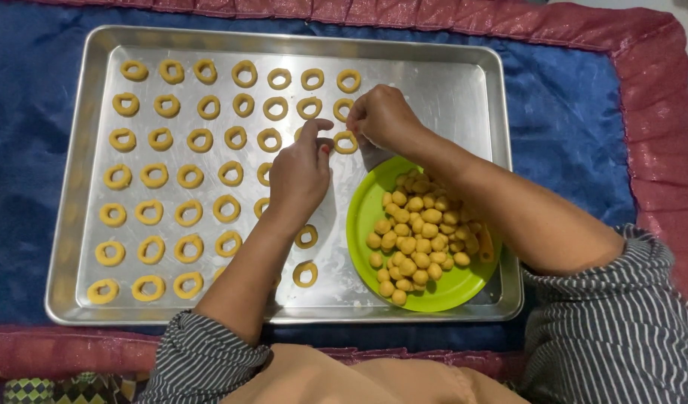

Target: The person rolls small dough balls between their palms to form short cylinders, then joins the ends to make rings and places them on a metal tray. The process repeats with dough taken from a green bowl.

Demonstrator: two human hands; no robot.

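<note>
Steel, thin and brushed, makes up the shallow tray [89, 179] that lies on a blue satin cloth [29, 97] with a dull red quilted border [643, 45]; whether a worktop or the floor is beneath cannot be told. Across the tray's left and middle, dough rings [155, 176] sit in even rows, each small, pale gold, matt and a little uneven, set apart from one another, probably so they do not stick together. Near the tray's centre the left hand [299, 176] rests low over the rows, its fingers [312, 129] loosely curled with the forefinger stretched toward the right hand; it seems to hold nothing, only steadying the spot. Just beside it, the right hand [381, 118] has its fingers [354, 118] pinched nearly closed on the edge of one ring [345, 142], which lies on the tray at the end of the third row, touching the metal. Under that forearm a lime-green plastic plate [366, 209] stands inside the tray's right end, close enough to reach without stretching, and it carries a heap of small round dough balls [415, 232], smooth and the same yellow. Both sleeves [621, 329] are striped grey and pushed up clear of the dough.
</note>
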